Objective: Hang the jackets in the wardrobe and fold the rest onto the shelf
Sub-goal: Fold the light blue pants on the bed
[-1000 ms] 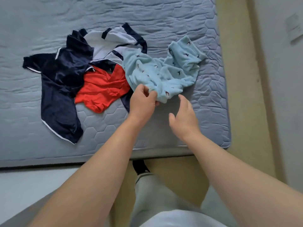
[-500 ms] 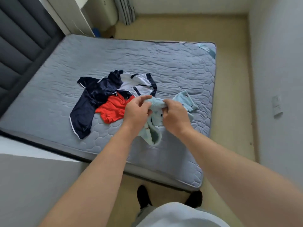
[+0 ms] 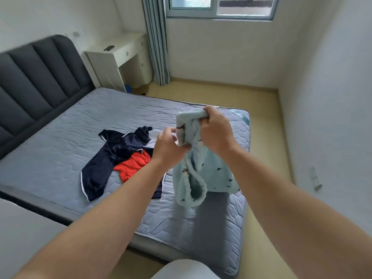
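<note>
A light blue garment (image 3: 203, 176) with small dark bird prints hangs in the air above the mattress. My right hand (image 3: 216, 130) grips its bunched top edge. My left hand (image 3: 168, 147) pinches the cloth just below and to the left. On the grey quilted mattress (image 3: 70, 150) lie a navy garment with white piping (image 3: 108, 158), a red garment (image 3: 132, 166) and a white-and-navy one (image 3: 154, 136), partly hidden behind my left hand.
A dark padded headboard (image 3: 36, 77) stands at the left. A white desk (image 3: 120, 57) and a blue-grey curtain (image 3: 157, 41) are at the back, under a window (image 3: 219, 7). Bare tan floor (image 3: 261, 125) runs along the bed's right side. No wardrobe or shelf is in view.
Both hands took hold of the light blue garment and lifted it off the mattress. The view rose from the bed to take in the room.
</note>
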